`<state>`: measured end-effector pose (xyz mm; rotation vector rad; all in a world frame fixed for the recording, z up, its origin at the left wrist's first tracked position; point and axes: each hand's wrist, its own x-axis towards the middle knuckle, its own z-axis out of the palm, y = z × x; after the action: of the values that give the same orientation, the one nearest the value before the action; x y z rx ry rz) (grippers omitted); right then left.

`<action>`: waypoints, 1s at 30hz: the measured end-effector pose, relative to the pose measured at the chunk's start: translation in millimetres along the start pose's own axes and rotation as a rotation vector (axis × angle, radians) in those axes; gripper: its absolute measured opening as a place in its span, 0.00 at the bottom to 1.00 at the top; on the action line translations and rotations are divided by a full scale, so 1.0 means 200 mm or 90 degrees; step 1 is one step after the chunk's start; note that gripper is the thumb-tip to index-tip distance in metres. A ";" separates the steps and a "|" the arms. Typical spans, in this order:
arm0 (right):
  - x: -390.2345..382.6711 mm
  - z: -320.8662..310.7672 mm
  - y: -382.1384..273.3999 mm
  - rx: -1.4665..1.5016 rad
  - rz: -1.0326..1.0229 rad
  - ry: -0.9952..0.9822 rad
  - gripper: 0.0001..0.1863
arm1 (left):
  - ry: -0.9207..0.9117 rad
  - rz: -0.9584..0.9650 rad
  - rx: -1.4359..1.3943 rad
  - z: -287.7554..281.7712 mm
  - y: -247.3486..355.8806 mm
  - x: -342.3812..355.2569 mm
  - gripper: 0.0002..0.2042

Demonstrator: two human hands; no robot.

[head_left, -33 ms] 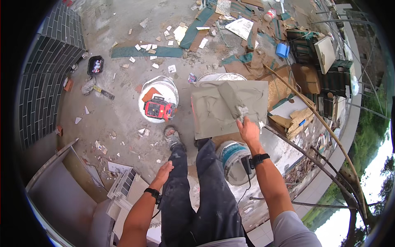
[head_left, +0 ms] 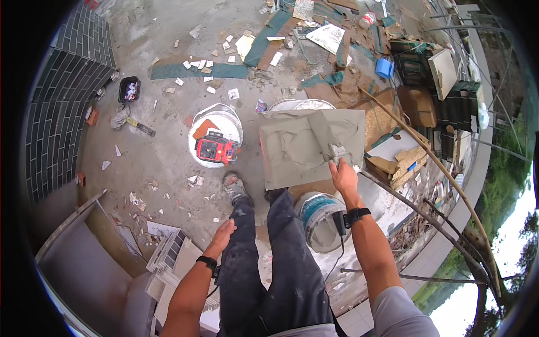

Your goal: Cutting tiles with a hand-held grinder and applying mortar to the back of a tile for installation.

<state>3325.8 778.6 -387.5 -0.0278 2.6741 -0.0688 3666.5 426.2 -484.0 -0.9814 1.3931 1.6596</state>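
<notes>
A square slab covered in wet grey mortar lies in front of me, above a white bucket whose rim shows behind it. My right hand is closed round the handle end of a mortar-coated trowel. The long blade lies across the right half of the slab, against the mortar, and its underside is hidden. My left hand rests against my left knee, fingers loosely extended and holding nothing.
Left of the slab, a red laser level sits on a white bucket. A mortar-smeared bucket stands by my right leg. Behind are tile scraps and green strips. A long wooden pole leans at right, near broken boards.
My right hand has moved slightly right and down with the trowel. The blade has shifted right across the mortar and turned more upright. My left hand stays at the knee.
</notes>
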 end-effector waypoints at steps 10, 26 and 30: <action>-0.31 0.18 -0.36 0.902 0.278 -0.385 0.19 | -0.003 -0.014 0.079 -0.06 -0.11 -0.02 0.34; 0.01 -0.11 0.60 -0.063 -0.069 -0.096 0.23 | 0.005 -0.064 0.172 0.15 0.28 0.06 0.32; 0.18 -0.03 0.72 0.299 0.177 -0.010 0.21 | -0.002 -0.048 0.124 0.25 0.29 0.12 0.34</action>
<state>3289.6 921.2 -406.4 0.4854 2.5516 -0.5970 3599.0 469.2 -475.3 -0.9071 1.4665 1.4389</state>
